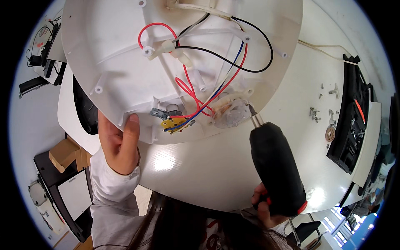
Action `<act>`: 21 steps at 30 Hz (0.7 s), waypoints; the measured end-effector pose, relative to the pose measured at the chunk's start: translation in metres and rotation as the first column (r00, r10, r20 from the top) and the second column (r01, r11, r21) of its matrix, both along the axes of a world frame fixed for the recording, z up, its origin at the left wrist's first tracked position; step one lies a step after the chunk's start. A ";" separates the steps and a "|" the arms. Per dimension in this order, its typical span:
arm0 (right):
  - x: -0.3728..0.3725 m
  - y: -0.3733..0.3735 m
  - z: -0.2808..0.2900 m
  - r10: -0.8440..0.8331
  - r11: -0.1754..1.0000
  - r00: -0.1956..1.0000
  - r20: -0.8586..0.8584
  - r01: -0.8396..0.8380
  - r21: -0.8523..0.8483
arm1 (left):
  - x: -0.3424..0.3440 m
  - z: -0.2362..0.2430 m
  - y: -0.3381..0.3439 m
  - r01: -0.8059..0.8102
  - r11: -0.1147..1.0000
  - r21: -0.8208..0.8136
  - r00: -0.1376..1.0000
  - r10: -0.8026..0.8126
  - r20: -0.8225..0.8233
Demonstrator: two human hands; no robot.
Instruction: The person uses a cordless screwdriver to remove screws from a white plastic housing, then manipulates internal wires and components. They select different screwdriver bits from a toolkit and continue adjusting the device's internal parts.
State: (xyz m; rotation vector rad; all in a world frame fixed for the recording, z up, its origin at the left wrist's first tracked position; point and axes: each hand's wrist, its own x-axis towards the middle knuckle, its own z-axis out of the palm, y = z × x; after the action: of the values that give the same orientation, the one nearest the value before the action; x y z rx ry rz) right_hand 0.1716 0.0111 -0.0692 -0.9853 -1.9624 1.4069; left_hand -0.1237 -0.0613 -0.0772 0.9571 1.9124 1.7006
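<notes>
White housing (pixel 125 50) is propped on the table (pixel 200 166), steadied at its rim by the left hand (pixel 121 143). Black electric screwdriver (pixel 277 166) is gripped in the right hand (pixel 263 206), bit set at the translucent round part (pixel 230 112). Risk: bit may slip and loose wires (pixel 196 93) may be nicked if the housing is allowed to shift.

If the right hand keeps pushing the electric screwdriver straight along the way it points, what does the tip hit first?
The right hand aims the black electric screwdriver up and to the left. Its bit already sits at the edge of the round translucent part on the white housing, so it would probably meet that first; depth is unclear.
</notes>
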 end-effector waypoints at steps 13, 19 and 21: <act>0.000 0.001 -0.001 0.024 1.000 1.000 -0.007 -0.024 -0.003 | 0.002 -0.001 0.003 -0.008 0.999 0.042 0.999 0.010 -0.031; 0.000 0.002 -0.002 0.026 1.000 1.000 -0.001 -0.026 0.003 | -0.001 -0.002 0.001 0.007 1.000 0.016 0.999 -0.006 -0.049; 0.001 0.001 -0.001 0.025 1.000 1.000 0.000 -0.025 0.002 | -0.001 -0.001 0.001 0.018 1.000 0.004 0.999 -0.017 -0.046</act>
State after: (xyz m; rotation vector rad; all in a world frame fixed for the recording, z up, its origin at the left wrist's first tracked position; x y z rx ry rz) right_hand 0.1724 0.0126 -0.0707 -0.9627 -1.9825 1.4182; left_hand -0.1245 -0.0602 -0.0783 1.0199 1.9246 1.6870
